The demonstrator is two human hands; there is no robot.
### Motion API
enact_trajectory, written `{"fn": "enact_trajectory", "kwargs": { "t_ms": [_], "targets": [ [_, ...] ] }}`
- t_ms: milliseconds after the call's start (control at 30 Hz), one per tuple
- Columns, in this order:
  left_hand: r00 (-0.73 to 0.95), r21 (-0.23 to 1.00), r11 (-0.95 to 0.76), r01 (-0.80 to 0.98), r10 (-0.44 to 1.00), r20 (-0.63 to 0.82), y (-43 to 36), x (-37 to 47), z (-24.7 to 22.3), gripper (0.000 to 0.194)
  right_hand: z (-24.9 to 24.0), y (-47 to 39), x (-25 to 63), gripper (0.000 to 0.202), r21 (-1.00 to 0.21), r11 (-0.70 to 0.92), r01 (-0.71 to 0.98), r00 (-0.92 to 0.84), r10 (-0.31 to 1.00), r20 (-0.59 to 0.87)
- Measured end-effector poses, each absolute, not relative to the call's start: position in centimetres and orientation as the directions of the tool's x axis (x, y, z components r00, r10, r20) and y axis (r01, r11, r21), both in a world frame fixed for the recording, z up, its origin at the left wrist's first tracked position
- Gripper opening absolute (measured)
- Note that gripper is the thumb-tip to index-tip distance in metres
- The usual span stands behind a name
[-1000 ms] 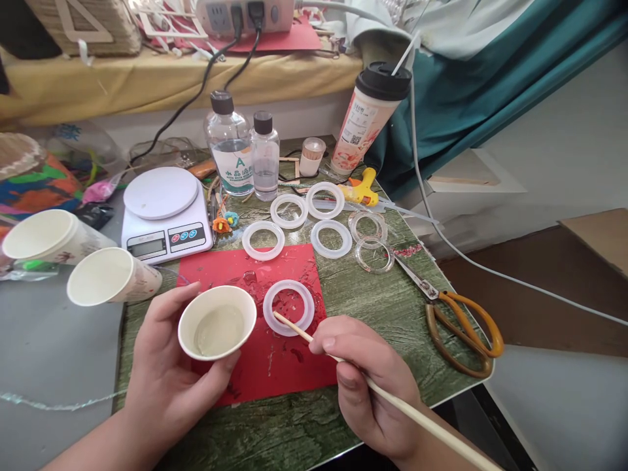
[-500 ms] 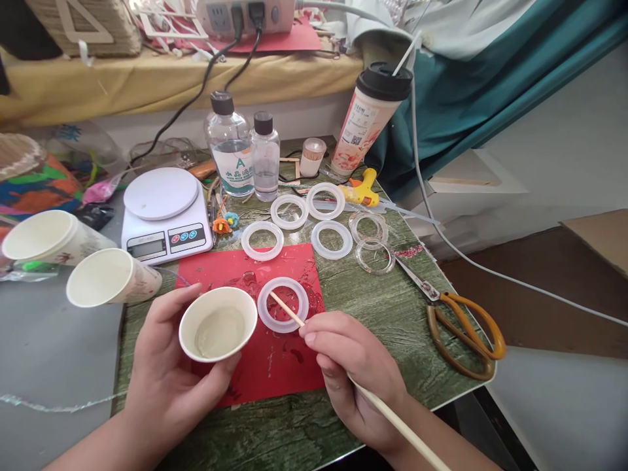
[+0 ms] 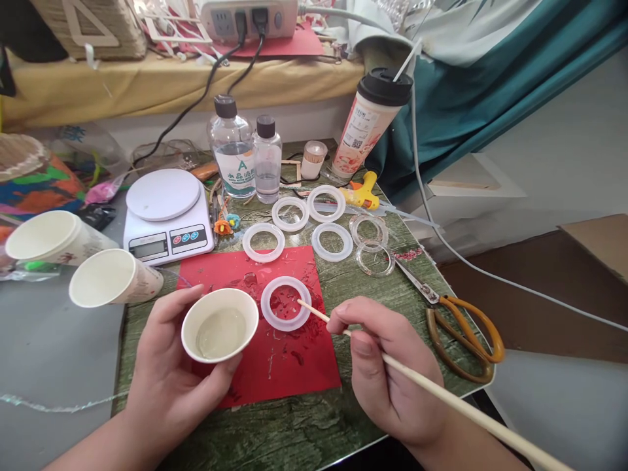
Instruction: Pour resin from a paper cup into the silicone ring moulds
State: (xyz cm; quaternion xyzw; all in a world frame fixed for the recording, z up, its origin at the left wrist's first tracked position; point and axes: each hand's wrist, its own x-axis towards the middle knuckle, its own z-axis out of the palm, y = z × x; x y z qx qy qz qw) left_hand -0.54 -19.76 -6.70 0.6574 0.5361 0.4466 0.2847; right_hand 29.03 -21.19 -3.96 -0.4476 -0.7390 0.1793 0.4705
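My left hand (image 3: 171,360) is wrapped round a white paper cup (image 3: 189,333) tilted toward me, with clear liquid in its bottom. Between the fingertips of my right hand (image 3: 392,366) is a thin wooden stick (image 3: 441,387). Its tip rests at or just above the right inner edge of a translucent ring mold (image 3: 269,307); contact cannot be made out. That ring lies on a red sheet (image 3: 275,366) stained with glossy drops, right of the cup. Several more ring molds (image 3: 332,242) lie behind it, beside two clear rings (image 3: 375,257).
A white digital scale (image 3: 169,212) stands at the back left, near two paper cups (image 3: 105,278). Behind are a labelled bottle (image 3: 235,167), a smaller bottle (image 3: 267,163) and a tall drink cup (image 3: 366,131). Orange-handled scissors (image 3: 464,327) and a yellow glue gun (image 3: 364,191) lie right.
My right hand has moved right, and the stick's tip has shifted from the ring's left inner side to its right. The ring has shifted slightly right. My left hand has hardly moved.
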Motion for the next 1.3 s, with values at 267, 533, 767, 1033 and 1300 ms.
{"fn": "enact_trajectory", "kwargs": {
  "t_ms": [267,533,767,1033,1300],
  "targets": [
    [0.066,0.822,-0.287,0.492,0.954,0.293,-19.6,-1.1,-6.9,0.072,-3.2,-21.0,28.7,0.021,-0.713,0.506,0.486,-0.11,0.845,0.524],
    [0.116,0.805,-0.3,0.512,0.953,0.281,-19.8,-1.4,-7.3,0.065,-6.3,-21.3,28.1,0.02,-0.85,0.482,0.213,0.167,0.839,0.518],
    [0.188,0.729,-0.344,0.592,0.938,0.289,-19.6,-1.7,-7.3,0.051,-6.8,-21.0,27.7,0.02,-0.86,0.496,0.12,0.135,0.85,0.509],
    [0.303,0.621,-0.439,0.649,0.898,0.319,-19.2,-1.9,-6.7,0.052,-7.7,-20.1,27.6,0.019,-0.873,0.487,0.039,0.27,0.836,0.478],
    [0.346,0.573,-0.484,0.662,0.875,0.339,-18.9,-2.0,-6.5,0.049,-7.6,-19.7,27.7,0.02,-0.882,0.47,0.034,0.303,0.836,0.457]
  ]
}}
